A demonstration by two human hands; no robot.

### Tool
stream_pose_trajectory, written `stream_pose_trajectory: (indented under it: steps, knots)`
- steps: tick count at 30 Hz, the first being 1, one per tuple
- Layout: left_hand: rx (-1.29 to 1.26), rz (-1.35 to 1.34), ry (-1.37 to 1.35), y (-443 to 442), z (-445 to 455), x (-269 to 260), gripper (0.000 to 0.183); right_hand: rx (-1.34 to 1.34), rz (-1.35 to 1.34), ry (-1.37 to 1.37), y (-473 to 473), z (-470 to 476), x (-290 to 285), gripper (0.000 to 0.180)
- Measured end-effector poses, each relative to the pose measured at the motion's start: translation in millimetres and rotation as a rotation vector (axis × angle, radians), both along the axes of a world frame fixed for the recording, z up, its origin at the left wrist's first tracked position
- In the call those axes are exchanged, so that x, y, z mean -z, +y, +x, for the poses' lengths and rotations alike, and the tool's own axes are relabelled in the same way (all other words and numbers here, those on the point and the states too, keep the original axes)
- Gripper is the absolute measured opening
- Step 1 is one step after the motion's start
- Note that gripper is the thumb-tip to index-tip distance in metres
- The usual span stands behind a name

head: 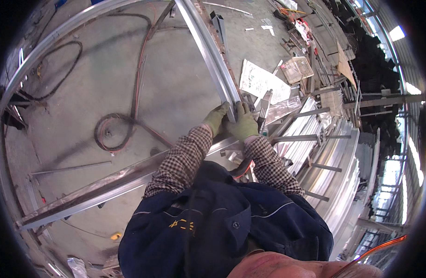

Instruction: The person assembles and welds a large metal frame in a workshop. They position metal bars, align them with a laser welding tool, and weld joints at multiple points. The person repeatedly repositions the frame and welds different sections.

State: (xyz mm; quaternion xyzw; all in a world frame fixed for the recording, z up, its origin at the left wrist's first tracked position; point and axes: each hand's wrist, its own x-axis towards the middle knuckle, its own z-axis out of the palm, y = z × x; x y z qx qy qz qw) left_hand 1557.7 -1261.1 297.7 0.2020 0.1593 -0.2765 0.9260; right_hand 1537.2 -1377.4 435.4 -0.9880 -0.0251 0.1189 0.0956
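Note:
My left hand [216, 119], in a green work glove, grips the near end of a long metal profile [207, 55] from its left side. Opposite it, my right hand [245, 124], gloved alike, holds the same end from the right. The profile runs away from me toward the top of the view, beside a rusty steel bar [224, 57]. Beneath my forearms passes a second bright metal rail [94, 198], which extends to the lower left. What lies directly under my palms is hidden. A metal tool or fitting [265, 106] stands just right of my right hand.
A dark hose with a red line [113, 133] coils on the concrete floor [105, 80] at left. Long metal profiles [331, 153] lie on a rack with projecting steel arms [296, 138] at right. Beyond are a written-on sheet [263, 81] and a plastic basket [296, 69].

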Motion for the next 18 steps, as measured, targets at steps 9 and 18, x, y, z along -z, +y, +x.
stream_pose_trajectory:
  steps: [9,18]
  knots:
    - [0.006,0.621,0.058,12.9,1.1,-47.2,0.072,-0.088,0.377,0.033,-47.5,20.1,12.1,0.085]
    - [-0.051,0.33,0.038,17.0,-0.6,-52.5,0.053,0.079,0.859,0.085,-75.1,27.5,61.0,0.063]
